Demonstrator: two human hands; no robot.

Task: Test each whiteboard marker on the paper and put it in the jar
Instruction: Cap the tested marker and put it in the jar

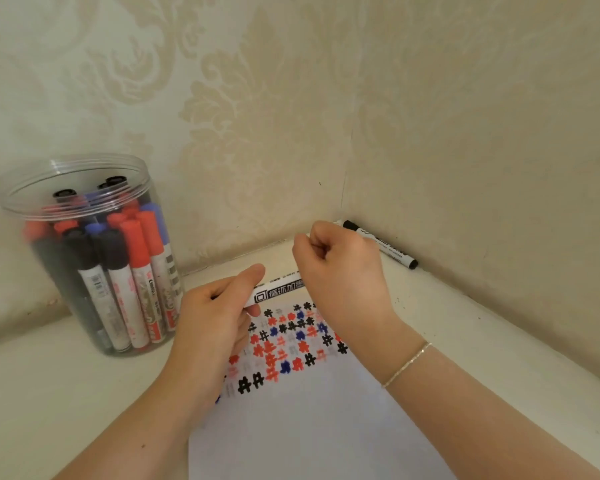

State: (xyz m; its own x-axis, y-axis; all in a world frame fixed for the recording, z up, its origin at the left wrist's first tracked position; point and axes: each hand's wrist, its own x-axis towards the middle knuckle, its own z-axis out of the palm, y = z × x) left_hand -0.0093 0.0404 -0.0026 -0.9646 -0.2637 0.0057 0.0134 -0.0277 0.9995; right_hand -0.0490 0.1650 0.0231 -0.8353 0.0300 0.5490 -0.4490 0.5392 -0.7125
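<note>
Now we hold the marker (279,289) level over the paper (312,420) at frame centre, left hand (219,317) gripping its barrel, right hand (340,261) closed around its hidden end, probably the cap, while the jar (94,258) waits at left.

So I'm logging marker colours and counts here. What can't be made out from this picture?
- Held marker, head view: both ends are covered by the left hand and right hand, so cap colour and whether it is capped are unknown.
- Jar: markers overlap and blur, so no count.
- Paper: the near end is cut off by the bottom edge; the hands cover some marks.
- Marker by the wall: print too small.
</note>
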